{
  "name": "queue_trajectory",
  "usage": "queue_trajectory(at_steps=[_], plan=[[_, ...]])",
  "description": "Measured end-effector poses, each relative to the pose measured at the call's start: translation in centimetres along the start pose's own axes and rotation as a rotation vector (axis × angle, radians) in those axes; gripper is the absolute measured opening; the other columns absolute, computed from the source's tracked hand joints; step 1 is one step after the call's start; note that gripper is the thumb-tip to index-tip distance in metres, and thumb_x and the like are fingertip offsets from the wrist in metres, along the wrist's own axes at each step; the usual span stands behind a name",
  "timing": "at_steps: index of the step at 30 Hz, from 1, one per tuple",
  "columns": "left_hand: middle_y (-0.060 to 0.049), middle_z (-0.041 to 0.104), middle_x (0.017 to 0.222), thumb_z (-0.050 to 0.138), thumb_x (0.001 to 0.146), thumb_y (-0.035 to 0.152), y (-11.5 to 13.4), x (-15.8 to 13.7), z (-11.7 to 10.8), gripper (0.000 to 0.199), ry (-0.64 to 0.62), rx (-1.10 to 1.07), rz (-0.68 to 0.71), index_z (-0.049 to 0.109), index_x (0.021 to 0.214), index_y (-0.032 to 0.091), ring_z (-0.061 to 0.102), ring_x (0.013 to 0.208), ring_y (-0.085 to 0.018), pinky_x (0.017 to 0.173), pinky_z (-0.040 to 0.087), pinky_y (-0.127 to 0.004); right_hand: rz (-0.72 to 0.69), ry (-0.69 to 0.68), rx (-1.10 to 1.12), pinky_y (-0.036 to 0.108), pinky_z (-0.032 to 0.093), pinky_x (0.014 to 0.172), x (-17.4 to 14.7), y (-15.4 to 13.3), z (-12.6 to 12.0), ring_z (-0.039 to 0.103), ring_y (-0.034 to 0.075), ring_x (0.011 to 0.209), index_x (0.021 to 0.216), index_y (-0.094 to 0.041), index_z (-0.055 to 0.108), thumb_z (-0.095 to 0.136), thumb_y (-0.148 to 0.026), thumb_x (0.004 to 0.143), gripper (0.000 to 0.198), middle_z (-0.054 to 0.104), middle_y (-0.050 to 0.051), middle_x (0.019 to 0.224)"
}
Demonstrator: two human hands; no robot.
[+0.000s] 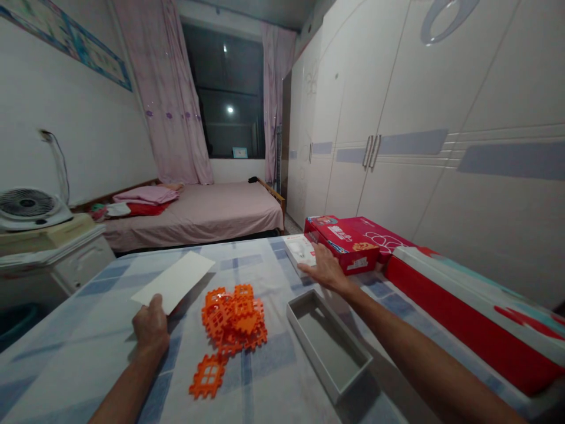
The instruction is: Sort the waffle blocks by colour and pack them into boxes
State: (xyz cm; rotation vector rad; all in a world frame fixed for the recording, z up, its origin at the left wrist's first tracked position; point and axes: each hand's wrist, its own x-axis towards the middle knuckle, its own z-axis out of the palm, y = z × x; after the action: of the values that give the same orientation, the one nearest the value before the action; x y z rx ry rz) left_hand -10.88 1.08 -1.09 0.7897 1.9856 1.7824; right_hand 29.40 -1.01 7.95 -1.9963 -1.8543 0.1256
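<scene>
On the left, my left hand [152,330] grips the near edge of a white rectangular card [179,281], holding it tilted above the table. The thumb lies on top of the card and the other fingers are mostly hidden. My right hand [326,270] reaches to the small white box [298,250] at the table's far side. Its thumb and fingers are apart at the box's right edge, seeming to touch it. An open grey tray-like box [329,347] lies nearer, below the right forearm. Between the hands is a pile of orange interlocking plastic pieces [236,318].
One orange piece [207,376] lies in front of the pile. Red boxes [344,241] and a long red-and-white box [468,312] line the table's right side. A checked cloth [265,383] covers the table. A bed [212,212] and wardrobe [397,106] stand beyond.
</scene>
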Motion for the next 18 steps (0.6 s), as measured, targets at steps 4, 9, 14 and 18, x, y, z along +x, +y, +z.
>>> queue_trajectory(at_steps=[4,9,14,18], plan=[[-0.003,0.049,0.052,0.052,0.065,0.047,0.5,-0.3,-0.3,0.026,-0.024,0.087,0.003,0.047,0.055,0.024,0.057,0.066,-0.028,0.079,0.050,-0.049,0.138,-0.138,-0.112,0.054,0.031,0.101,4.5,-0.9,1.6,0.032,0.041,0.134,0.145,-0.012,0.026,0.061,-0.067,0.071,0.099,0.029,0.025,0.149],[-0.003,0.053,0.051,0.050,0.068,0.046,1.2,-0.9,-0.6,0.026,-0.078,0.109,0.041,0.047,0.053,0.024,0.053,0.059,-0.023,0.071,0.050,-0.042,0.236,-0.135,-0.126,0.056,0.035,0.092,5.5,-1.2,3.2,0.040,0.044,0.127,0.139,-0.010,0.034,0.064,-0.056,0.072,0.087,0.036,0.029,0.142],[-0.003,0.052,0.051,0.047,0.071,0.046,1.4,-1.2,-0.8,0.028,-0.128,0.186,0.113,0.046,0.052,0.025,0.050,0.055,-0.022,0.063,0.047,-0.040,0.172,-0.134,-0.129,0.053,0.036,0.092,3.2,-1.8,1.5,0.043,0.040,0.123,0.135,-0.015,0.039,0.062,-0.049,0.073,0.075,0.045,0.022,0.135],[-0.002,0.046,0.043,0.048,0.071,0.050,0.8,-0.7,-0.9,0.033,-0.118,0.250,0.118,0.041,0.048,0.027,0.045,0.048,-0.021,0.056,0.043,-0.039,0.025,-0.050,-0.097,0.046,0.039,0.094,-2.6,0.3,-2.0,0.046,0.034,0.120,0.140,-0.017,0.036,0.057,-0.043,0.073,0.075,0.045,0.016,0.138]])
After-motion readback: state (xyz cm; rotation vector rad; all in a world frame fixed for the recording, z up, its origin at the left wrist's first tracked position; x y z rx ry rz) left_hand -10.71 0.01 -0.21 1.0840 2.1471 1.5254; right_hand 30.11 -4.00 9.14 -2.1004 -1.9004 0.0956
